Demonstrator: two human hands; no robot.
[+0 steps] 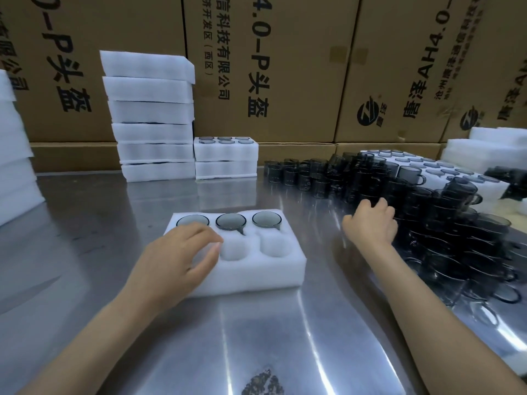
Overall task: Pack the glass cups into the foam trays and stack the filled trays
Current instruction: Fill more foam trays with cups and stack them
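Foam tray (251, 276) flat on steel counter (114, 223), long axis left-right, pockets up. Far row holds three glass cups (231, 221), mouths up; near row's middle and right pockets bare. Left hand (182, 255) rests on tray's near-left pocket, fingers loosely bent, holding nothing. Right hand (370, 223) reaches into loose cup pile (427, 223) at right, fingers curled among cups; grip cannot tell. Filled tray stacks (225, 158) at back against cardboard boxes (285, 67).
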